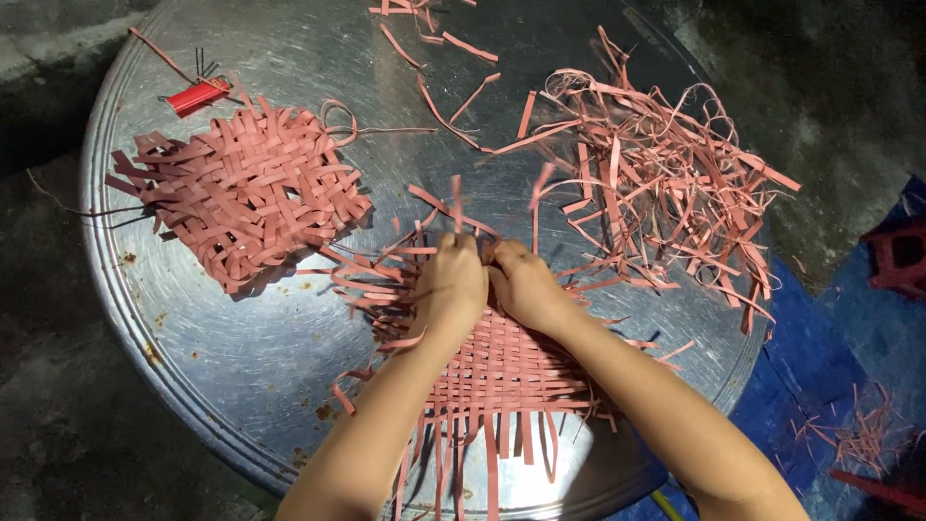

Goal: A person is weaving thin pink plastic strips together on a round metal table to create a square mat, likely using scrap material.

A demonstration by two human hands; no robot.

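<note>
Mat: half-woven from pink strips, flat on the round metal surface, under both hands.
Left hand: grip closed on strips at the mat's far edge.
Right hand: pinching strips, touching the left.
Left side: finished woven mat, red clip.
Right side: loose strips.

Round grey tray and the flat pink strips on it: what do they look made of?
Round grey tray: looks like sheet metal, dull brushed finish with soft glare and small rust-brown spots. Flat pink strips: thin, matte, curling and kinking freely, so probably paper or thin plastic band; cannot tell which. The woven mat under both hands uses the same strips.
</note>
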